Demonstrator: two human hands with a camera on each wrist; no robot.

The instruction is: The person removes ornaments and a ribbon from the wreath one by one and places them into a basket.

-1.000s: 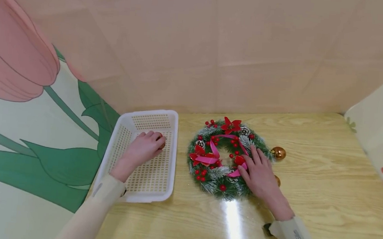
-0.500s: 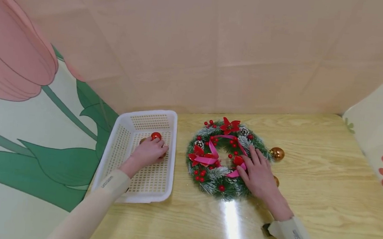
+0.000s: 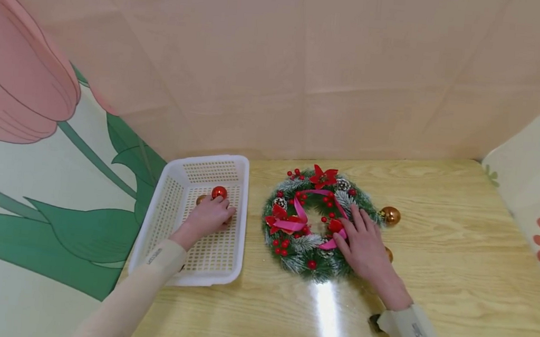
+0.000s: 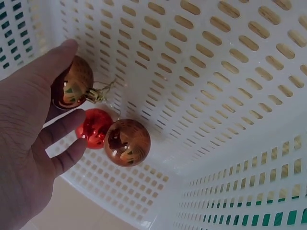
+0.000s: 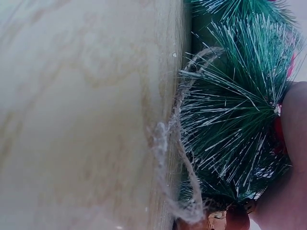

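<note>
Inside the white plastic basket (image 3: pixel 241 230) my left hand (image 3: pixel 206 218) reaches down. In the left wrist view, my thumb and fingers are around a shiny copper-coloured Christmas ball (image 4: pixel 76 81) with a gold cap. A red Christmas ball (image 4: pixel 93 127) and a second copper-coloured ball (image 4: pixel 127 143) lie together just beyond the fingertips. My right hand (image 3: pixel 366 247) rests with extended fingers on the right side of a green Christmas wreath (image 3: pixel 300 263), beside its pink ribbon (image 3: pixel 302 213). In the right wrist view, frosted needles (image 5: pixel 235 100) and a twine loop (image 5: pixel 180 129) show along the wreath's edge.
A copper-coloured ball (image 3: pixel 391 216) sticks out at the wreath's right side, and another (image 3: pixel 389 254) is partly hidden by my right hand. The wooden table (image 3: pixel 463 247) meets a pinkish wall covering (image 3: pixel 376 92) at the back. Basket and wreath stand side by side.
My left hand has come slightly nearer to me inside the basket, so the red ball and a copper-coloured ball now show beyond its fingers. My right hand has stayed on the wreath.
</note>
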